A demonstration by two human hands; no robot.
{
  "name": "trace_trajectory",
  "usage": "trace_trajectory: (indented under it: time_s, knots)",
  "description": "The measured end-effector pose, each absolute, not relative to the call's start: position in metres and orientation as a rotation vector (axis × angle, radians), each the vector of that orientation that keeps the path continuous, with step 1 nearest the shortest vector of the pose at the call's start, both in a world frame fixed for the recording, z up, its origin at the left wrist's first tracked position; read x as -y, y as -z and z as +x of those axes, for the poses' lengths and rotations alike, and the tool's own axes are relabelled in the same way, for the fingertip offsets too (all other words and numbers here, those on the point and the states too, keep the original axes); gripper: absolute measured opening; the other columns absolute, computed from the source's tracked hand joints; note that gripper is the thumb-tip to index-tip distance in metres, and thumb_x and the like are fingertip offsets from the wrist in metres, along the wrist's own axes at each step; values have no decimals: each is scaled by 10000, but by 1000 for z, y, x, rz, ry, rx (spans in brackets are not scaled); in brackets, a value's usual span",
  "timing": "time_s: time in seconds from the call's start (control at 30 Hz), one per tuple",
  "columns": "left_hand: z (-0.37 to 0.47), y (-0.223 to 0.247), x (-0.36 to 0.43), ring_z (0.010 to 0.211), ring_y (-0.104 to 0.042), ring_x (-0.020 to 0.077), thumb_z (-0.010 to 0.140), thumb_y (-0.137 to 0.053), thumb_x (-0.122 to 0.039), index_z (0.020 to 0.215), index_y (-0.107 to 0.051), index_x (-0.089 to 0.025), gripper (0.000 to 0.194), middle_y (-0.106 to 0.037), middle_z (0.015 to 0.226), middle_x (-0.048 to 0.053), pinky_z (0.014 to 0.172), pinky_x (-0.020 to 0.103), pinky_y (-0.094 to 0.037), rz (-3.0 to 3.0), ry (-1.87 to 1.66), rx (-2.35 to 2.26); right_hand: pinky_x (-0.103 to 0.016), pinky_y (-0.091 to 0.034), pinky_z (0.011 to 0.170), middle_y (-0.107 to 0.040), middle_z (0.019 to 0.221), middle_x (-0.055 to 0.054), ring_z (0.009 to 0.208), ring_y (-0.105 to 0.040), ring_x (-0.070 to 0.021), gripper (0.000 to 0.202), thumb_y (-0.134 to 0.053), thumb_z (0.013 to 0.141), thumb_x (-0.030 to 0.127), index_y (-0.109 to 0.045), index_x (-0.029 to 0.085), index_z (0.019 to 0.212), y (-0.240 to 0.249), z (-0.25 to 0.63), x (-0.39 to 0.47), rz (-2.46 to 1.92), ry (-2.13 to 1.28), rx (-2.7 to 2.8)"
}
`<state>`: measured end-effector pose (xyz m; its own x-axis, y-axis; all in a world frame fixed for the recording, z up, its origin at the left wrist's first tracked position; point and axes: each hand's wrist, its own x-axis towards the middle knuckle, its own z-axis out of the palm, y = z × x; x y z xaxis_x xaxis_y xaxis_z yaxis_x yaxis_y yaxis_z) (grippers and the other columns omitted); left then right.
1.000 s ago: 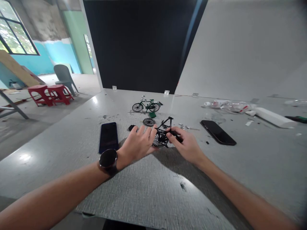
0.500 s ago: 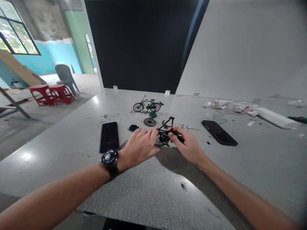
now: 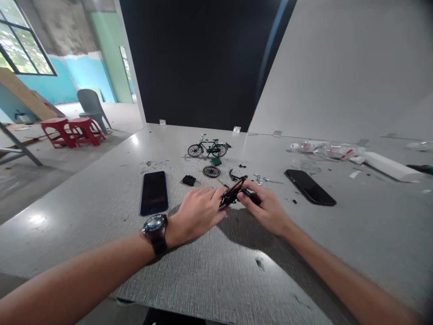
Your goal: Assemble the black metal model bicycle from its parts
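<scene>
A black model bicycle frame (image 3: 232, 193) is held between both hands, tipped over toward flat. My left hand (image 3: 199, 208) closes on its wheel end, and my right hand (image 3: 263, 204) pinches the other end; fingers cover much of it. Just beyond lies a loose spoked wheel (image 3: 211, 171). A small black curved part (image 3: 237, 175) and a silver handlebar piece (image 3: 260, 178) rest past my right fingers. Left of the wheel sits a small black block-like part (image 3: 189, 180). Farther back a finished-looking green model bicycle (image 3: 209, 148) stands upright, with a green piece (image 3: 216, 161) in front of it.
A dark blue phone (image 3: 154, 193) lies left of my left hand, and a black phone (image 3: 310, 187) lies to the right. Clear plastic packaging (image 3: 331, 150) and a white box-like tube (image 3: 389, 167) are at the back right. A black panel (image 3: 206, 63) rises behind the table.
The black bicycle frame has tipped from upright to nearly flat in my hands. The small black parts behind it now show more fully. Both hands have stayed in about the same place.
</scene>
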<state>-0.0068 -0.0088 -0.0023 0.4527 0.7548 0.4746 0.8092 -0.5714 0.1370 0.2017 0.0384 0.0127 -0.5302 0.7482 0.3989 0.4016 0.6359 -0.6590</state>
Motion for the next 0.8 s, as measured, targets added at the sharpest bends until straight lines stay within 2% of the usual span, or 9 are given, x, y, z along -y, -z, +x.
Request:
trace_trajectory:
  time_s: [0.17,0.27,0.33,0.5,0.63,0.73,0.8]
  knots:
    - [-5,4,10,866,-681,234,986,-475,-334,1180,-515,-154,267,-714,971,77,703,342,-492,-2566,767,1398,-308,-440,601,-710,992,-68,655,-591,-169,297,-541,955,444,-644,216,1115,-15,202,-36,-926,-624,2184]
    - [-5,3,9,848,-682,232,989,-466,-316,1130,-513,-156,218,-710,958,74,678,339,-485,-2566,758,1410,-294,-391,538,-698,869,-41,526,-478,-129,312,-565,936,442,-639,217,1138,-16,205,-37,-963,-574,2209]
    - [-5,2,9,823,-681,227,989,-465,-314,1105,-510,-159,199,-707,933,68,655,332,-477,-2567,745,1422,-287,-367,520,-679,823,-29,505,-439,-119,311,-568,930,439,-635,216,1137,-17,207,-38,-960,-557,2234]
    - [-5,2,9,793,-681,229,985,-477,-341,1091,-505,-172,201,-708,913,55,634,332,-471,-2557,725,1448,-282,-326,480,-671,898,-49,488,-407,-108,324,-496,954,462,-633,202,1093,-19,214,-43,-921,-502,2209]
    - [-4,3,10,784,-683,224,992,-471,-352,1119,-497,-173,221,-714,922,52,626,326,-471,-2535,707,1469,-276,-301,462,-650,775,-20,436,-386,-107,411,-388,994,499,-640,212,1145,-19,223,-53,-1050,-445,2120]
    - [-4,4,10,774,-681,218,994,-467,-347,1115,-500,-171,217,-714,903,53,626,318,-469,-2524,677,1486,-277,-355,503,-673,784,-20,469,-479,-122,400,-463,957,513,-648,207,1135,-16,230,-66,-1254,-311,2146]
    - [-3,4,10,774,-679,217,998,-454,-350,1111,-504,-169,219,-711,896,53,629,318,-469,-2528,659,1484,-296,-429,608,-703,820,-33,625,-611,-175,360,-539,907,492,-671,203,1076,-12,233,-74,-1299,-232,2281]
